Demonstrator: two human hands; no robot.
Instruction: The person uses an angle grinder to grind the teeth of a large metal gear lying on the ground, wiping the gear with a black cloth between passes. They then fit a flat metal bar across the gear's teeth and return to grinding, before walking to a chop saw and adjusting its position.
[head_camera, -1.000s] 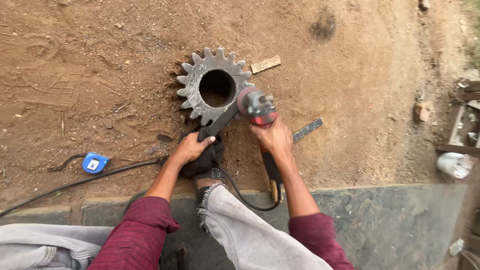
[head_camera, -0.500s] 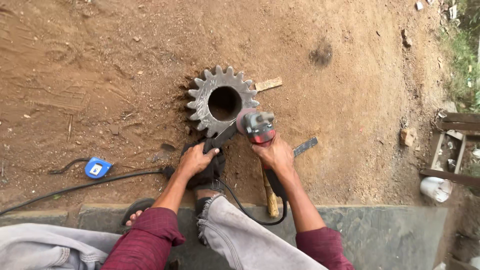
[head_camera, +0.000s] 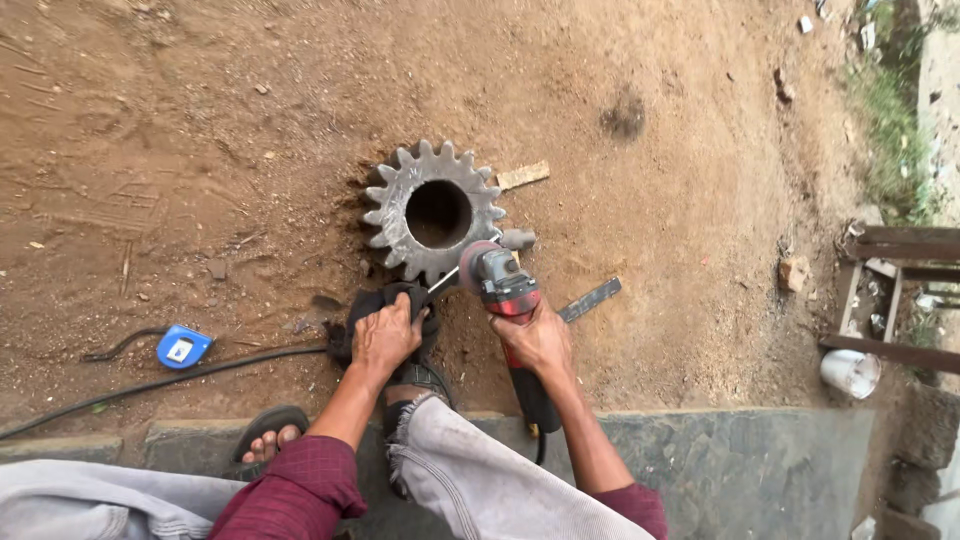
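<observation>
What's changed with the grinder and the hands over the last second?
The camera shifted, so little truly moved. The right hand keeps its grip on the red angle grinder, its head still at the lower edge of the gear. The left hand stays on the dark cloth. The blue tape measure lies unmoved.

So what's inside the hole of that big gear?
Through the bore of the gear only dark shadow shows, nothing resting in it. The ground beneath cannot be made out. The grinder in the right hand sits at the gear's lower edge, outside the hole.

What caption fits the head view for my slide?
Right hand grips a red angle grinder at a large steel gear on dirt; left hand presses a black cloth.
</observation>
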